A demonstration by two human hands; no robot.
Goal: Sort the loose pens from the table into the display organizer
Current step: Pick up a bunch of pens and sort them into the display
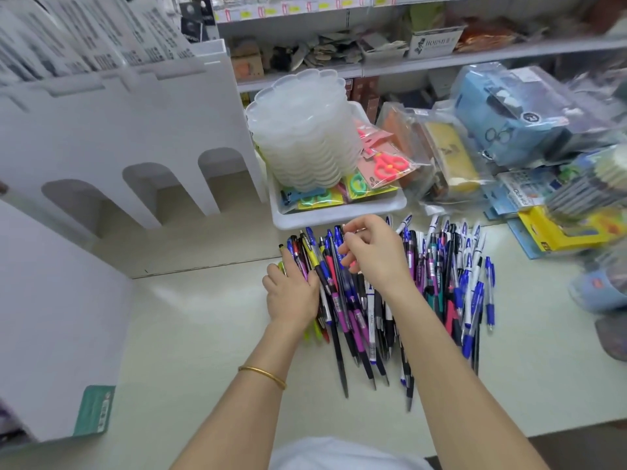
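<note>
heap of loose pens [437,279] lying on the table [203,334], to the right of the white display organizer [142,130] with its arched slots. the left hand [291,295] is laid on the heap's left edge with fingers extended, and the right hand [371,254] is held over the middle with fingers loosely curled; whether a pen is pinched cannot be told. the pens are judged light, stiff and smooth, apt to roll, and best taken at mid-barrel.
</note>
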